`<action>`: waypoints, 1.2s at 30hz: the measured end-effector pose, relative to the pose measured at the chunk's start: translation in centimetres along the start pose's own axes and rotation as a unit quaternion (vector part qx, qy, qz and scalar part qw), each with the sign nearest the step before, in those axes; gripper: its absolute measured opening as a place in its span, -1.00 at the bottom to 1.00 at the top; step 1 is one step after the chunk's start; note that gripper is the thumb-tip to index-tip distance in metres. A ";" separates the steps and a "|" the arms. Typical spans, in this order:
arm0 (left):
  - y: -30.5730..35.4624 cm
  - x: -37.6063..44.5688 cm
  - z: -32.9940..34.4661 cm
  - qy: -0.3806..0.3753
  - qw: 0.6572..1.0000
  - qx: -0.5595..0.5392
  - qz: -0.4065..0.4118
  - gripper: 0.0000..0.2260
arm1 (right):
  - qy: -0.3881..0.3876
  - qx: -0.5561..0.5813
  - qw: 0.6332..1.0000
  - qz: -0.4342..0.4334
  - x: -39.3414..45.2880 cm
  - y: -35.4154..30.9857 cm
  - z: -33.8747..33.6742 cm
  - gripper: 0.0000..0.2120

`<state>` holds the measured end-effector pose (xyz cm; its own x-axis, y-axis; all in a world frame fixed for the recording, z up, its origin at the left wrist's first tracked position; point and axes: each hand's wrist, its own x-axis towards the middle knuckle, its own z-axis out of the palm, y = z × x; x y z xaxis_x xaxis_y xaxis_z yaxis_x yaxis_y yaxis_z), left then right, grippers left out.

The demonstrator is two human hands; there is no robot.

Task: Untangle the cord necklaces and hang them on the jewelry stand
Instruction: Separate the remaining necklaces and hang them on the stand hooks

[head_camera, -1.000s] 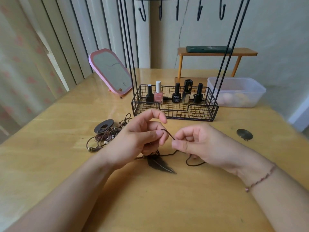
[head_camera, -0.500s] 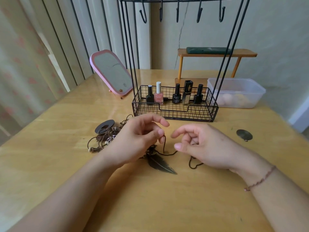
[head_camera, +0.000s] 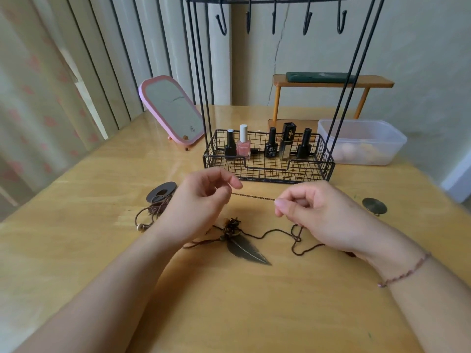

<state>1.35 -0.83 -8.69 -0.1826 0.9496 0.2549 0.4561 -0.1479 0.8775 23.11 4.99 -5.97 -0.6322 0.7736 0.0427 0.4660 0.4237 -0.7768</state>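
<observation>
A thin dark cord runs taut between my two hands above the wooden table. My left hand pinches its left end and my right hand pinches its right end. Below them lies the feather pendant with a knotted cluster of cord at its top, and slack cord loops under my right hand. A tangle of brown cord necklaces with a dark disc lies left of my left hand. The black wire jewelry stand rises behind, its hooks bare.
Several nail polish bottles stand in the stand's basket. A pink mirror leans at the back left. A clear plastic box and a small wooden shelf are at the back right. A round metal disc lies right of my right hand.
My hands have moved apart and the cord between them is pulled straight. My right hand, open half a second ago, now pinches the cord again.
</observation>
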 end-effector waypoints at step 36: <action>2.2 -1.3 1.4 -0.003 0.990 -0.135 0.035 -0.85 | 0.009 0.386 0.922 -0.017 -0.6 -1.5 0.7 -0.60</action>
<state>3.83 -2.00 -7.71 -0.1530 0.9358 0.3176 0.2186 -0.2814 0.9344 22.34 3.58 -5.26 -0.6240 0.7773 0.0800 -0.1382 -0.0090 -0.9904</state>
